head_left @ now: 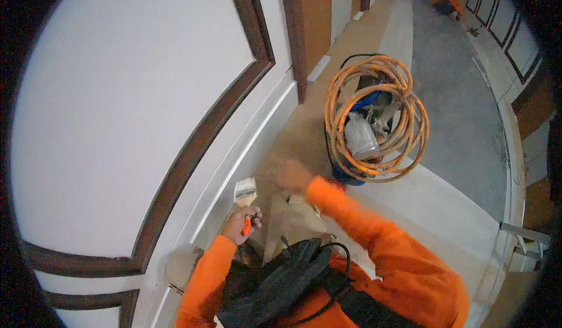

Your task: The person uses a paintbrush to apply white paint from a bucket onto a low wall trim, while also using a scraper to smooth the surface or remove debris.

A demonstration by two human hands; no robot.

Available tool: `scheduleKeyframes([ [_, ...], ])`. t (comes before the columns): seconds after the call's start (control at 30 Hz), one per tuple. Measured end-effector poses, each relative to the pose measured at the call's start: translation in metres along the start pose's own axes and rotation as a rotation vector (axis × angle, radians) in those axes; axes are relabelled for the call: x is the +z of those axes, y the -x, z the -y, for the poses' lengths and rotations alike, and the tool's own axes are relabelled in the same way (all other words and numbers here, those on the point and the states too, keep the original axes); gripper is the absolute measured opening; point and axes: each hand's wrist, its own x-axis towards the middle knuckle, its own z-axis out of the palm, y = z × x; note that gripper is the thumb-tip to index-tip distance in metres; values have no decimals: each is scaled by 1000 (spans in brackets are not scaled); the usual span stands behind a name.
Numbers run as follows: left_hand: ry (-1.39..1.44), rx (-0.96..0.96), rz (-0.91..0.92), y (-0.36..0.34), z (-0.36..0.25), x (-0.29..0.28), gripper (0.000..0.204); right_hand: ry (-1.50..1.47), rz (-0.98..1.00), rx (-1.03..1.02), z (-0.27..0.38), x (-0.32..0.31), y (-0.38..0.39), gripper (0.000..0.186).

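Note:
My left hand (240, 224) is closed round a paintbrush (246, 198) beside the low wall trim. The brush stands bristles up, with white bristles, a metal band and a pale handle; an orange part shows below my fingers. My right hand (293, 176) reaches forward over the brown floor covering, near the skirting board (257, 146). Motion smears its fingers, so whether it holds anything cannot be made out. Both of my sleeves are orange.
Right of my right hand stands a blue bucket (349, 174) topped by coiled orange hose (421, 129) and a clear plastic bag (360, 135). A pale round container (180, 266) sits by my left forearm. Another person (448, 3) in orange is far down the corridor.

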Motion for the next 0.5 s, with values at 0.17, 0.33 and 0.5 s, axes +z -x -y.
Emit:
scheduleKeyframes([
  [0.17,96,62,36,21,4,20,16,430,59,38,-40,20,-116,62],
  [0.33,5,158,-48,44,-1,37,15,577,146,58,-32,33,-172,62],
  [0.5,103,192,0,46,-11,40,15,700,185,-9,-30,46,-172,63],
])
